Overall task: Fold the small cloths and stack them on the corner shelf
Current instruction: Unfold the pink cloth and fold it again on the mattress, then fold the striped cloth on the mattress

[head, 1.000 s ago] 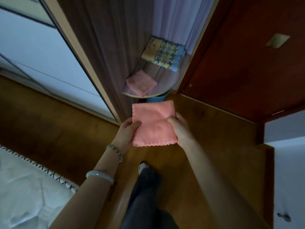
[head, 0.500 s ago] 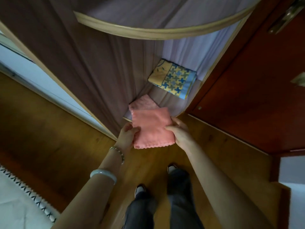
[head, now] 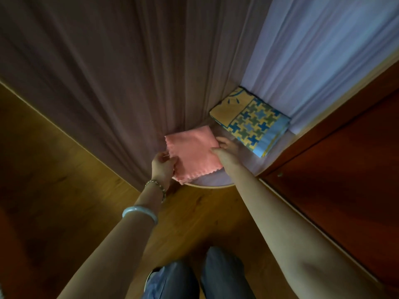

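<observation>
Head view: cloth of plain pink (head: 194,154), folded to a square with a scalloped near edge, lies over the left part of the corner shelf (head: 208,186), its near left corner hanging just past the shelf's curved rim. The left hand (head: 163,167) is at the cloth's left edge, fingers curled and pinching that edge. The right hand (head: 224,151) is at the cloth's right edge, thumb laid on top and fingers bent round the side, so the cloth sits between the two hands with each one gripping it. Whether the cloth rests fully on the shelf or is partly lifted cannot be told.

Farther right, near the right hand but apart from it, a folded yellow-and-blue patterned cloth (head: 252,119) lies flat in the shelf's far corner. The left forearm wears a pale bangle (head: 140,213) and a bead bracelet (head: 156,186). A red-brown door (head: 345,169) stands at right, with wooden floor (head: 64,180) on the left.
</observation>
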A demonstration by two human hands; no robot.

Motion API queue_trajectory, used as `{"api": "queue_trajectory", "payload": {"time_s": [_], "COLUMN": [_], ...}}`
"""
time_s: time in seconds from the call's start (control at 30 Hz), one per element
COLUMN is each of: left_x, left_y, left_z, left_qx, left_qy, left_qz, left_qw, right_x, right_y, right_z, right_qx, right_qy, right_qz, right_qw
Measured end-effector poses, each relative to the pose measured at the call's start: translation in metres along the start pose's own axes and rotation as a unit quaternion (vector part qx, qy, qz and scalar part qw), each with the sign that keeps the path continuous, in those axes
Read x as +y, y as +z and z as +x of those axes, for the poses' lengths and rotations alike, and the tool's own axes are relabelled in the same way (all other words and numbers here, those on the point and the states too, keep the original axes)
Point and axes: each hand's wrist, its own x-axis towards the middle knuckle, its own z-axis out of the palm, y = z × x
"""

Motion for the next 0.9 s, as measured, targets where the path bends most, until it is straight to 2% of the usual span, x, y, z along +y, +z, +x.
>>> {"api": "queue_trajectory", "payload": {"time_s": [0.1, 0.17, 0.27, 0.37, 0.5, 0.57, 0.7, 0.8, 0.9], "left_x": [-0.008, -0.008, -0.012, -0.017, -0.023, -0.029, -0.026, -0.002, 0.031], "left_y": [0.011, 0.016, 0.015, 0.014, 0.003, -0.010, -0.048, -0.082, -0.120], "left_z": [0.010, 0.007, 0.007, 0.005, 0.003, -0.004, -0.046, -0.089, -0.137], "left_qx": [0.023, 0.048, 0.086, 0.093, 0.084, 0.099, 0.143, 0.164, 0.187], "left_qy": [-0.002, 0.009, 0.002, -0.001, 0.012, -0.009, -0.038, -0.031, 0.014], "left_qz": [0.030, 0.074, 0.125, 0.130, 0.077, 0.054, 0.013, -0.070, -0.136], "left_qw": [0.999, 0.996, 0.988, 0.987, 0.993, 0.994, 0.989, 0.984, 0.973], "right_x": [0.011, 0.020, 0.038, 0.041, 0.030, 0.024, 0.007, -0.019, -0.053], "right_y": [0.000, -0.001, -0.002, -0.001, -0.001, -0.003, -0.016, -0.014, 0.009], "right_z": [0.019, 0.027, 0.033, 0.032, 0.024, 0.011, -0.036, -0.078, -0.130], "right_qx": [0.010, -0.013, -0.061, -0.059, -0.029, -0.004, 0.005, -0.035, -0.129], "right_qy": [-0.002, 0.007, 0.002, -0.009, -0.034, -0.053, -0.040, -0.031, -0.032], "right_qz": [-0.019, -0.040, -0.148, -0.172, -0.178, -0.178, -0.118, -0.086, -0.070], "right_qw": [1.000, 0.999, 0.987, 0.983, 0.983, 0.983, 0.992, 0.995, 0.989]}}
